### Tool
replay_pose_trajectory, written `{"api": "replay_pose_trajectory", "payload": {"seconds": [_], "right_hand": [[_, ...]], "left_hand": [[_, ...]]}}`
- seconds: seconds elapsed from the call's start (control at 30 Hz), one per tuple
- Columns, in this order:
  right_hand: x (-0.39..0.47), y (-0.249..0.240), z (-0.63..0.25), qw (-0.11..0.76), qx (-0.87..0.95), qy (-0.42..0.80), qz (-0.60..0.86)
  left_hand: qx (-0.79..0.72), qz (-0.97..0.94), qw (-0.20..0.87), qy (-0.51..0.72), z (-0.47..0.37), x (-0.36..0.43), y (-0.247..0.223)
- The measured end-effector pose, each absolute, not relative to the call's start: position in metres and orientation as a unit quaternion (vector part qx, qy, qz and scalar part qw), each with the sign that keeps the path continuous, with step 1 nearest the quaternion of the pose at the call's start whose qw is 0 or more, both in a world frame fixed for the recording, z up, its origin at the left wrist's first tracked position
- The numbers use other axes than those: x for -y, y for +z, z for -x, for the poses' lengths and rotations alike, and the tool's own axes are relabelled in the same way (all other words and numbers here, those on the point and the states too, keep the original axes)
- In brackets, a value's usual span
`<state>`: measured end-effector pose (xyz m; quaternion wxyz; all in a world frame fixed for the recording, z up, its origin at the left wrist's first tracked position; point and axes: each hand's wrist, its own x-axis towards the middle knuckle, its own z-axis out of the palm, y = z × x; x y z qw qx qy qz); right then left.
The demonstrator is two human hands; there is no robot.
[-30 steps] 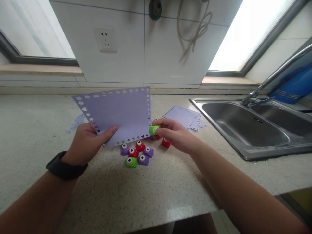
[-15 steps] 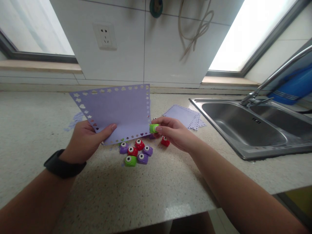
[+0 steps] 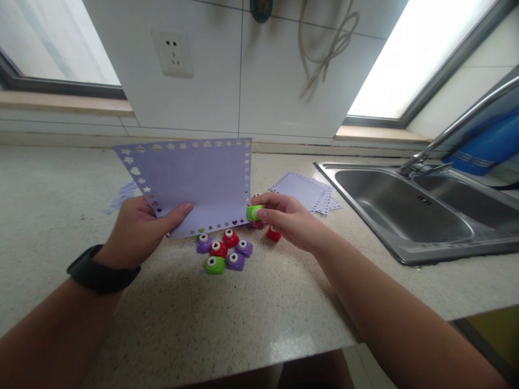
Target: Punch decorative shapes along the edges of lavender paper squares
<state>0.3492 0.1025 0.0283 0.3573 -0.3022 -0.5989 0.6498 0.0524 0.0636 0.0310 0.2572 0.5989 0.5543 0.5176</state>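
Note:
My left hand (image 3: 144, 229) grips a purple sheet of paper (image 3: 198, 178) by its lower left corner, thumb on the front face. Small cut-out shapes, hearts, stars and flowers among them, run along the sheet's edges. Between the thumb and fingers of my right hand (image 3: 281, 216) is a green craft punch (image 3: 254, 213), set at the sheet's right edge near the lower corner. Below the sheet, several punches stand on the counter, among them a red punch (image 3: 219, 249), a purple punch (image 3: 235, 261) and another green punch (image 3: 214, 265). A red punch (image 3: 273, 233) sits under my right hand.
Several punched purple sheets (image 3: 302, 190) lie stacked behind my right hand. Purple paper scraps (image 3: 121, 197) are scattered at the left. To the right, a steel double sink (image 3: 365, 254) with a faucet (image 3: 458, 129) is set into the speckled counter (image 3: 243, 324). A tiled wall stands behind.
The view has shifted slightly. The sheet and the green punch stay together at nearly the same place, with both hands holding as before.

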Motion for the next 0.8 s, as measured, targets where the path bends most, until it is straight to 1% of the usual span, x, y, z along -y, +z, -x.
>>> {"api": "replay_pose_trajectory", "payload": {"seconds": [0.27, 0.5, 0.8], "right_hand": [[-0.1022, 0.0297, -0.3498, 0.348, 0.599, 0.649, 0.312], [-0.1016, 0.0286, -0.3485, 0.362, 0.585, 0.659, 0.303], [-0.1005, 0.0312, -0.3479, 0.343, 0.604, 0.653, 0.302]], "left_hand": [[-0.557, -0.596, 0.251, 0.521, -0.0537, -0.0626, 0.0319], [-0.556, -0.601, 0.248, 0.518, -0.0519, -0.0624, 0.0311], [-0.556, -0.599, 0.257, 0.517, -0.0526, -0.0632, 0.0301]]}}
